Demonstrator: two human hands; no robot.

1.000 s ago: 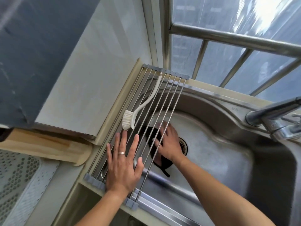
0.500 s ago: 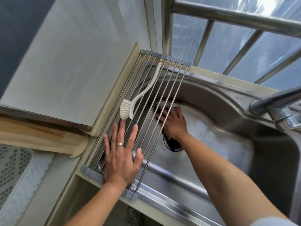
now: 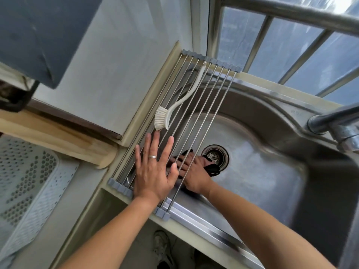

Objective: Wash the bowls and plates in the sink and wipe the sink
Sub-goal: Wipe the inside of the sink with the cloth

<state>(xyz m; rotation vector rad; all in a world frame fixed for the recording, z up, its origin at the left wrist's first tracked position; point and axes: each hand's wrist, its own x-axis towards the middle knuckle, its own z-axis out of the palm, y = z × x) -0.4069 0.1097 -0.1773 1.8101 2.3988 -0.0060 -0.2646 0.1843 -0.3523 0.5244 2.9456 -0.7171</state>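
Brushed-steel sink [image 3: 262, 171] holds the right hand [image 3: 194, 169], fingers flat, pressing a black cloth [image 3: 212, 168], while the left hand [image 3: 153, 171] rests splayed on the rod rack [image 3: 194, 113].

The roll-up rack [image 3: 186, 117] with its brush [image 3: 174, 107] bars the sink's [image 3: 272, 171] left side from above. Right of the rack the basin lies open, the faucet [image 3: 334, 123] overhanging its far right rim.
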